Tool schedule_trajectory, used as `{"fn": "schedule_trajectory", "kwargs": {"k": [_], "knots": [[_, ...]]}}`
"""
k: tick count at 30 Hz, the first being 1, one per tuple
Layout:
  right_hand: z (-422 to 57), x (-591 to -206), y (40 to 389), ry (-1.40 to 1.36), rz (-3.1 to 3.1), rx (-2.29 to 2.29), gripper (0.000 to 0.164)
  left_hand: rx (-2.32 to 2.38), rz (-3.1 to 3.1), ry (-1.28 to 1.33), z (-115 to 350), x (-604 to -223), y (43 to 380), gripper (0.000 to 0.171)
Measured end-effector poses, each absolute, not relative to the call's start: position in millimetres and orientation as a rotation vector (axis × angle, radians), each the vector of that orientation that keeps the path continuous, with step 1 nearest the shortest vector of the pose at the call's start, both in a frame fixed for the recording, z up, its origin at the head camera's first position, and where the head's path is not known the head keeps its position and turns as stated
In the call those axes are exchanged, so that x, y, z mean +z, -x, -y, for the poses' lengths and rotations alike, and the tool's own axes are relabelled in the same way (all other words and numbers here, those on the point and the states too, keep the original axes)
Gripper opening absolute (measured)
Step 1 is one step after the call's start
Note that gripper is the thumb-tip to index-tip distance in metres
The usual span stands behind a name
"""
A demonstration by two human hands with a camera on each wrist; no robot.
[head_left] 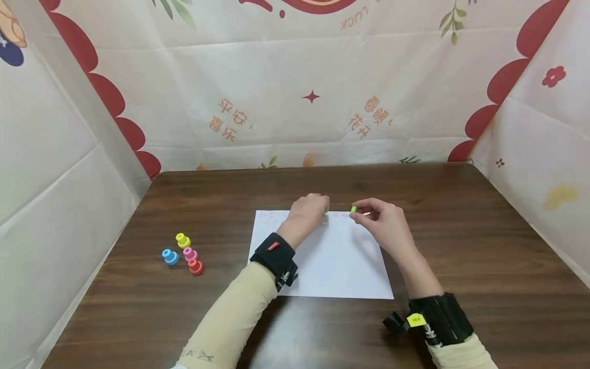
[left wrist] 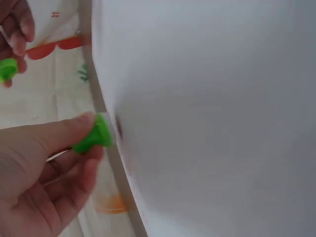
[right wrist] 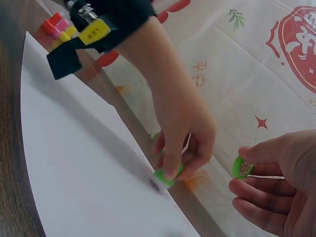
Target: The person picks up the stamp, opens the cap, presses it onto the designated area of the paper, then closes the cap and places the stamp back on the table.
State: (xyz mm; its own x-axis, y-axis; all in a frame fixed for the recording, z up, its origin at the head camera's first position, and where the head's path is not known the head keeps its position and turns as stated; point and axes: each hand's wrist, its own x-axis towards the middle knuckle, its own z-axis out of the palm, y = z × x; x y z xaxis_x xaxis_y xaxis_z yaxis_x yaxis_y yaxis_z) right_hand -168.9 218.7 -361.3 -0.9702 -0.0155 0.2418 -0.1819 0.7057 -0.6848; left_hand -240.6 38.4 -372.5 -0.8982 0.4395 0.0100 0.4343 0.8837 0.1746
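Observation:
My left hand (head_left: 308, 210) pinches a small green stamp (left wrist: 96, 136) between thumb and fingers, near the far edge of a white sheet of paper (head_left: 336, 271). The stamp's pale face is turned towards the paper; in the left wrist view a dark spot or shadow lies just beside it. Whether the face touches the paper I cannot tell. Farther right, my right hand (head_left: 384, 225) holds a green stamp cap (right wrist: 243, 168) by its rim, raised above the paper's far edge. Faint reddish prints run along that edge.
Several other stamps stand grouped on the left of the brown wooden table (head_left: 212, 195): yellow (head_left: 183, 241), blue (head_left: 170, 257), pink (head_left: 190, 254) and red (head_left: 195, 266). A printed white cloth (head_left: 286, 72) hangs behind the table and along both sides.

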Motion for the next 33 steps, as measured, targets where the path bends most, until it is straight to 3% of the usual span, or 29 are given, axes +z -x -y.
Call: {"fn": "schedule_trajectory", "kwargs": {"k": [12, 33], "knots": [[-207.1, -363.8, 168.4, -0.229, 2.661, 1.169, 0.027, 1.402, -2.663, -0.613, -3.8, -363.2, 220.2, 0.018], [-196.0, -370.5, 166.0, -0.387, 2.674, 1.258, 0.027, 1.607, -2.472, -0.575, -0.1, -371.3, 203.0, 0.019]]}}
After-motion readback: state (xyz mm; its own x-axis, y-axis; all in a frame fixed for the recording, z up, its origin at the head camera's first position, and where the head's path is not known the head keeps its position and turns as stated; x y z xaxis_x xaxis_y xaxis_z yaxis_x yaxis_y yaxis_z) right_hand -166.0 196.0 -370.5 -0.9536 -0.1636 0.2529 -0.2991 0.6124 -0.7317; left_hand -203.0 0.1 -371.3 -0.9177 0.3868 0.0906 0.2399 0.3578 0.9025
